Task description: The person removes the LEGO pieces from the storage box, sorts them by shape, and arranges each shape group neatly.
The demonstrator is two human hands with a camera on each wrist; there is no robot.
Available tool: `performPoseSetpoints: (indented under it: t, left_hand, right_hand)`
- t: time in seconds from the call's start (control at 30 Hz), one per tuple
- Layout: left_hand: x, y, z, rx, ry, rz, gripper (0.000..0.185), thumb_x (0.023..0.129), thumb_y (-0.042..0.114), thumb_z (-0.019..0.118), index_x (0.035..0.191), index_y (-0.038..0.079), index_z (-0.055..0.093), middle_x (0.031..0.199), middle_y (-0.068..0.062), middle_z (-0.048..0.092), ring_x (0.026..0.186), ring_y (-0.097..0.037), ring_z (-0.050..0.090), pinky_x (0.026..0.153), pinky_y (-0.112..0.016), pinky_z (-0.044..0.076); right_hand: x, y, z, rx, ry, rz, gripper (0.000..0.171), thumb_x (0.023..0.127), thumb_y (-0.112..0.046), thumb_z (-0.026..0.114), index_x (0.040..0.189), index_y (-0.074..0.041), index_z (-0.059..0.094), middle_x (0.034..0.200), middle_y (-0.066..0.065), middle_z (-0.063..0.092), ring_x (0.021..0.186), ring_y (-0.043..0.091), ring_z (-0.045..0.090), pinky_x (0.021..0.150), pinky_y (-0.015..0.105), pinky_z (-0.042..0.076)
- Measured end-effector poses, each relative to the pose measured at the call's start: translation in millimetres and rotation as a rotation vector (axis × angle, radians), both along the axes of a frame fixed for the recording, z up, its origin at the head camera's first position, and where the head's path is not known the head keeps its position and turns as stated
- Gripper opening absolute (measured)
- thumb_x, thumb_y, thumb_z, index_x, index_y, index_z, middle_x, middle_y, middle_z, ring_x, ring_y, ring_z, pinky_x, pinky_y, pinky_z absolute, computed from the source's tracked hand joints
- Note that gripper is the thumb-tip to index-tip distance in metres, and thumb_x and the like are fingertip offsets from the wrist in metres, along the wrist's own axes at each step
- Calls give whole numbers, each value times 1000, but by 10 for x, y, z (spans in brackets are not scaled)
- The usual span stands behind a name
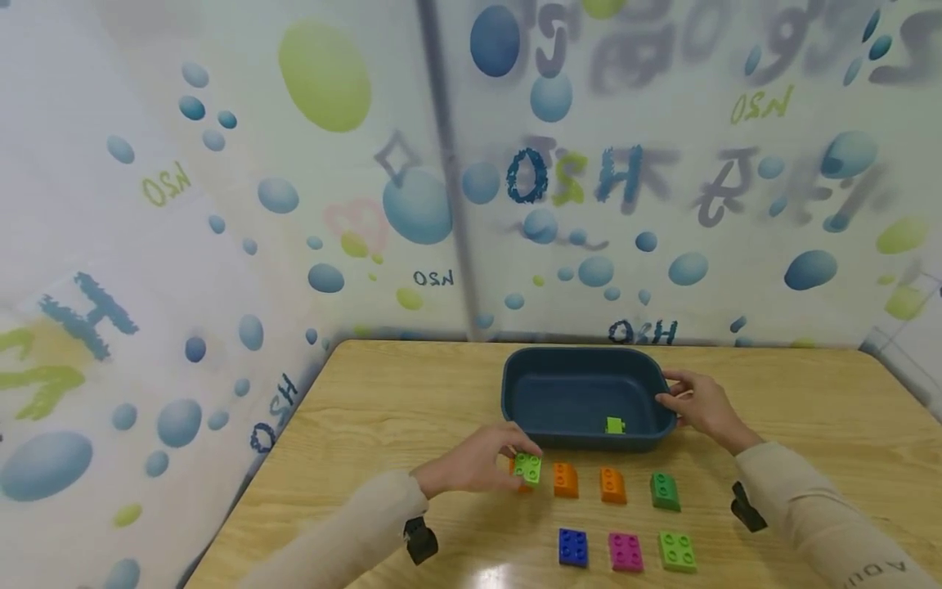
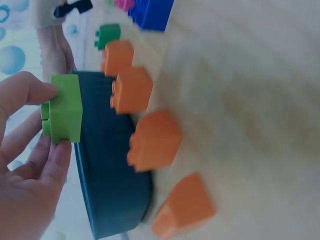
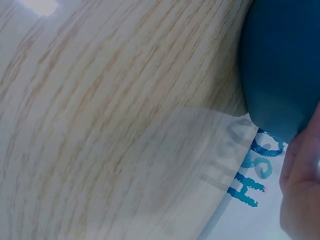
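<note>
My left hand [image 1: 478,460] pinches a light green building block [image 2: 67,108] between thumb and fingertips, above the table in front of a dark blue bin [image 1: 526,438]. Its studs face up in the head view. At the bin's right end, my right hand [image 1: 701,406] holds the rim; the right wrist view shows only part of that hand beside the bin wall. Inside the bin lies one small light green block [image 1: 614,425]. Orange blocks [image 1: 565,480] stand in a row before the bin, several of them in the left wrist view; the left hand partly covers that row's left end in the head view.
A dark green block [image 1: 666,492] ends the row on the right. Nearer me lie a blue block [image 1: 573,547], a magenta block [image 1: 625,552] and another light green block [image 1: 677,551]. The wooden table [image 1: 397,384] meets a printed curtain-like backdrop [image 1: 383,311] behind.
</note>
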State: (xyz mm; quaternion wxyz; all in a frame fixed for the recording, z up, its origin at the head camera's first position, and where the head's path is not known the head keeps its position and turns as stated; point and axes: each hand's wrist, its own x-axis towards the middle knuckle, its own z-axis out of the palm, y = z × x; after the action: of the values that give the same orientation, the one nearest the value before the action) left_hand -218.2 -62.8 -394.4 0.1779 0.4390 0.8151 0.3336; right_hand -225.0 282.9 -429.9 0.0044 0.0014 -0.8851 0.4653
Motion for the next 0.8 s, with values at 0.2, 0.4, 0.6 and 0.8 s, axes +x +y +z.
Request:
performPoseSetpoints:
  t: [0.2,0.4,0.6,0.8]
  left_hand:
    - [213,-89,-168,74,-74,8,36,74,-1,65,110,3,60,102,0,56,92,-4,49,77,-23,46]
    - [399,-176,-265,-4,5,-11,34,73,2,67,107,5,61,102,2,58,90,-1,49,73,-17,45]
    - [477,-178,-364,-61,82,-9,33,69,2,70,102,4,64,94,4,60,84,2,49,71,-14,43]
    - [497,-183,-478,-77,66,-7,32,71,6,71,102,7,63,97,6,59,85,3,49,73,-14,42]
  right_hand:
    - [18,21,-7,8,7,-12,53,86,-10,57,127,14,34,98,27,51,73,26,59,54,34,51]
    - [0,0,5,10,0,-9,54,85,-11,58,127,15,34,97,27,51,73,26,59,54,33,51]
    - [-18,2,8,20,2,-10,54,85,-10,58,127,15,34,97,28,51,73,24,59,54,32,51]
    - [-8,-18,-4,2,6,-3,53,85,-9,57,127,15,34,98,28,51,74,27,59,53,33,51]
